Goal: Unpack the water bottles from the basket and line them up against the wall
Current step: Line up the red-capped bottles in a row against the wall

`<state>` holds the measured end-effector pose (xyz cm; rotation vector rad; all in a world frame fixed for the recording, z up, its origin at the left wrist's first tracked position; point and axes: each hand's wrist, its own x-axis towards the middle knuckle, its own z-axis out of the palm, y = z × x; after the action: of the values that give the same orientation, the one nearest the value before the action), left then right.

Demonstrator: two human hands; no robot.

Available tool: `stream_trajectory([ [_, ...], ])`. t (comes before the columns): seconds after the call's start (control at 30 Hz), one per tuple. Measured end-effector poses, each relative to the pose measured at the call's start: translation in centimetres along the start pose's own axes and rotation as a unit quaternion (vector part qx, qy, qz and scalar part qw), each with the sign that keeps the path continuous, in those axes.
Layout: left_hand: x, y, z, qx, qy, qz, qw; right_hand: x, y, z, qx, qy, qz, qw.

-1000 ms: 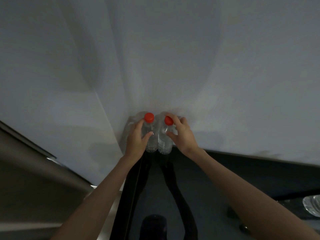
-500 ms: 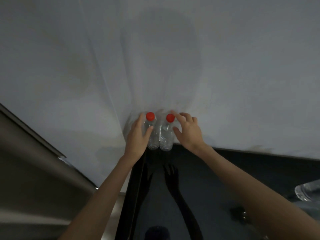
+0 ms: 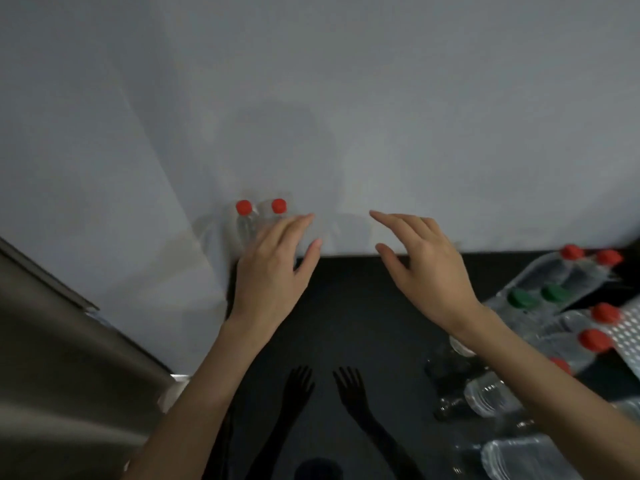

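Your two red-capped bottles (image 3: pixel 245 224) stand upright side by side against the wall (image 3: pixel 381 116), at the far left end of the dark glossy counter (image 3: pixel 346 323), close to the corner. Your left hand (image 3: pixel 273 268) is just in front of them, fingers straight and holding nothing; from this angle it is hard to tell whether it touches them. Your right hand (image 3: pixel 426 268) hovers further right, fingers spread and relaxed, also empty. At the right edge more bottles (image 3: pixel 554 271), with red and green caps, lie heaped beside a perforated metal edge (image 3: pixel 627 332).
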<state>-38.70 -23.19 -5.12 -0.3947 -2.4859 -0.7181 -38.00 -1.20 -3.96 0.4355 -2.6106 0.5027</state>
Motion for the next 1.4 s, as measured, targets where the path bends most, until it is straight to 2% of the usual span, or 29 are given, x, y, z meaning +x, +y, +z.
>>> stream_trajectory([
  [0.1, -0.8, 4.0, 1.5, -0.019, -0.021, 0.031, 0.999, -3.0, 2.7, -2.5, -0.021, 0.026, 0.029, 0.999],
  [0.23, -2.1, 9.4, 4.8, -0.036, -0.042, 0.051, 0.997, -6.9, 7.4, -5.7, -0.047, 0.021, 0.062, 0.997],
  [0.4, -3.8, 16.3, 9.1, -0.065, -0.077, 0.032, 0.994, -11.4, 13.6, -9.4, -0.061, -0.006, 0.101, 0.993],
  [0.67, -7.4, 23.5, 15.3, -0.116, -0.194, 0.004, 0.974, -17.2, 21.6, -11.2, -0.048, -0.094, 0.141, 0.984],
  [0.87, -9.9, 26.0, 18.5, -0.121, -0.307, 0.019, 0.944, -19.9, 24.3, -10.1, -0.040, -0.206, 0.137, 0.968],
  [0.97, -10.5, 26.2, 19.5, -0.086, -0.301, 0.034, 0.949, -19.9, 25.2, -9.5, -0.033, -0.202, 0.132, 0.970],
  [1.03, -10.5, 26.3, 19.7, -0.083, -0.294, 0.016, 0.952, -19.7, 25.5, -9.2, -0.037, -0.199, 0.124, 0.971],
  [1.2, -10.4, 26.6, 19.4, -0.064, -0.301, 0.006, 0.952, -19.6, 25.9, -8.7, -0.073, -0.240, 0.081, 0.965],
  [1.4, -10.0, 26.5, 19.8, -0.049, -0.311, -0.029, 0.949, -18.5, 26.8, -8.6, -0.038, -0.242, 0.099, 0.964],
])
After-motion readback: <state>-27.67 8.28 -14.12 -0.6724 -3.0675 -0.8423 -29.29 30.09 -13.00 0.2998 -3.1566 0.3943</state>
